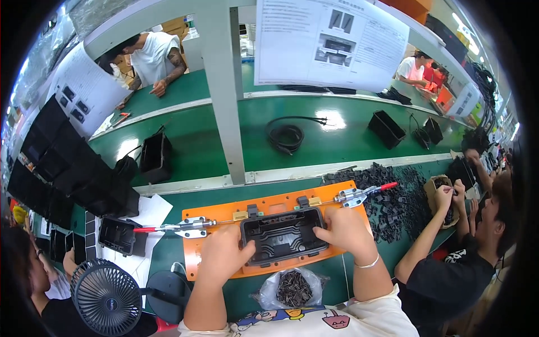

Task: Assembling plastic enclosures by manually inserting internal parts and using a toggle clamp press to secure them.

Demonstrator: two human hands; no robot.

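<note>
Both hands, left hand (224,255) and right hand (343,229), grip the black plastic housing (283,235) by its ends; press evenly so it seats flat in the orange fixture (216,214).

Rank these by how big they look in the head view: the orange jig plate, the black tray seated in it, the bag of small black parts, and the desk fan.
1. orange jig plate
2. black tray
3. desk fan, though nearness to the camera makes it unsure against the tray
4. bag of small black parts
</note>
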